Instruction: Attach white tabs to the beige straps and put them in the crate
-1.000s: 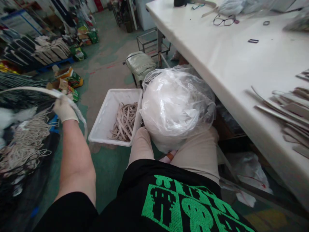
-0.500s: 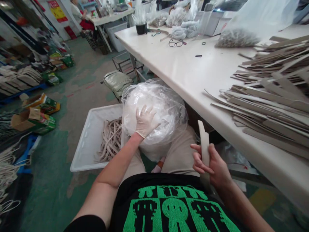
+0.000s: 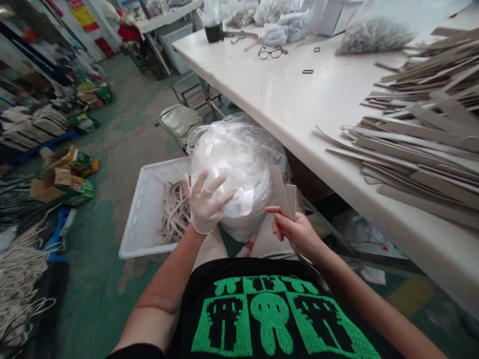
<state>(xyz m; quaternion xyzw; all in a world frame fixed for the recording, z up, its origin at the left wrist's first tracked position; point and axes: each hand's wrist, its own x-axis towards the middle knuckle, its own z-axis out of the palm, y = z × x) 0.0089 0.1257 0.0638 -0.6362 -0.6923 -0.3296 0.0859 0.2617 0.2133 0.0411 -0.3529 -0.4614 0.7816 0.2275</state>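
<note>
My left hand point(image 3: 207, 202), in a pale thin glove, has its fingers spread in front of a round bundle wrapped in clear plastic point(image 3: 243, 149); whether it touches the plastic I cannot tell. My bare right hand point(image 3: 294, 227) pinches a beige strap point(image 3: 283, 192), with two flat ends sticking up in a V above the fingers. The strap's lower part runs down behind the hand toward my lap. A white plastic bin point(image 3: 136, 209) stands left of the bundle, holding a heap of narrow beige straps point(image 3: 175, 212).
On the white table point(image 3: 269, 94) to my right lie stacks of beige straps point(image 3: 419, 164), eyeglasses point(image 3: 270, 53), a dark buckle point(image 3: 307, 72) and bagged small parts point(image 3: 374, 36). A padded stool point(image 3: 179, 122) stands beyond the bundle. Open cartons point(image 3: 62, 187) are on the floor at left.
My left hand has drawn back and left from the bundle's middle. My right hand has moved left and inward with the strap, whose two ends now spread apart.
</note>
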